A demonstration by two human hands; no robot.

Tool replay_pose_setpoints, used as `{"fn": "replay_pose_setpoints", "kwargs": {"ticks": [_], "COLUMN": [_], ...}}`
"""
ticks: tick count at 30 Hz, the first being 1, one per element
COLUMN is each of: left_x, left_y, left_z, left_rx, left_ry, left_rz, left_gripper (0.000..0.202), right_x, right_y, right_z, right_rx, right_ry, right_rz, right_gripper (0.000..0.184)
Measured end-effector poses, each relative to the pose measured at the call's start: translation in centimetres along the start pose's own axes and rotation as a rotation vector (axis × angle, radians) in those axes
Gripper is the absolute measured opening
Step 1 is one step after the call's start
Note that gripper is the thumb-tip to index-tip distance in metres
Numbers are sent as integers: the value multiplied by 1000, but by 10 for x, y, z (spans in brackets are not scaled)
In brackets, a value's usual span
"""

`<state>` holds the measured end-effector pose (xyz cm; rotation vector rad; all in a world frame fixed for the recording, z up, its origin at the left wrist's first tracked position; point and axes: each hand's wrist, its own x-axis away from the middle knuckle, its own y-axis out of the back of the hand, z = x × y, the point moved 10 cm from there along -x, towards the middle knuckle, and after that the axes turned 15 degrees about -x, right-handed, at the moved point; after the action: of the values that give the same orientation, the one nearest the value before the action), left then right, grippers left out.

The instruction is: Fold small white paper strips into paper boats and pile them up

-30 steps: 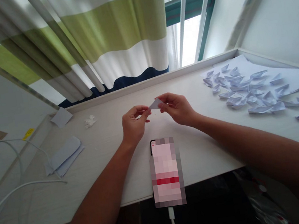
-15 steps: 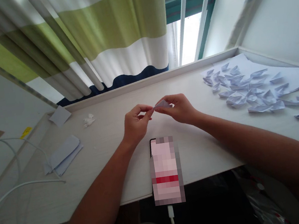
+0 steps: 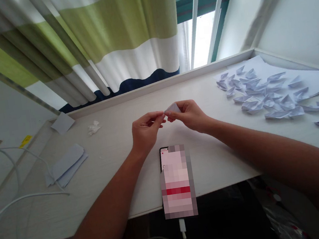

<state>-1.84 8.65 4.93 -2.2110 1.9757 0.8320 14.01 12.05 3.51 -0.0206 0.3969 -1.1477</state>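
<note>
– What's nearest you?
– White plug (image 3: 182, 226), pushed into the btm end of the phone (image 3: 176, 180), w/ a thin cable (image 3: 152, 238) trailing off L. Phone's at the near edge of the bench (image 3: 218, 158); screen's pinkish w/ a red band, mostly pixelated, so can't read it.

– And your hands?
– Both just past the phone, approx. mid-bench. On my L hand (image 3: 146, 131) the fingers are pinched together on the L tip of the folded paper (image 3: 172, 109). On my R hand (image 3: 193, 114) they're clamped on the same pc., hiding its R end. So the paper's btwn my 2 hands, pointed tip toward L; folds too small to make out.

– L side?
– Stack of folded sheets (image 3: 66, 166), w/ a white cord (image 3: 39, 195) beside it. Further back, a crumpled scrap (image 3: 93, 127), then a small square of paper (image 3: 62, 123) by the rear L corner.

– R side?
– Lots of paper boats (image 3: 275, 95), bunched up: nearer ones on the bench, far ones on big flat sheets (image 3: 314, 78) in the back corner.

– Farthest?
– Curtain (image 3: 134, 24), green/white stripes w/ dark blue hem, & a teal-framed window (image 3: 203, 38) just R of it.
</note>
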Motion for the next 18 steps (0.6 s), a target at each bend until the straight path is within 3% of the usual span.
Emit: {"fn": "replay_pose_setpoints", "kwargs": {"ticks": [3,9,18], "left_x": [-1,-5,-4], "left_y": [-1,-7,-11], "left_z": [-2,13,1], "left_rx": [44,187,-169], "left_ry": [10,178,-13], "left_rz": [45,153,322], "left_gripper": [20,34,29], "right_x": [0,1,1], "right_y": [-1,-3,-3], "right_z": [0,3,1], "right_rx": [-33,-11,113], "right_ry": [-16,-17,-25], "right_rz": [19,37,53], "right_gripper": [43,43,27]}}
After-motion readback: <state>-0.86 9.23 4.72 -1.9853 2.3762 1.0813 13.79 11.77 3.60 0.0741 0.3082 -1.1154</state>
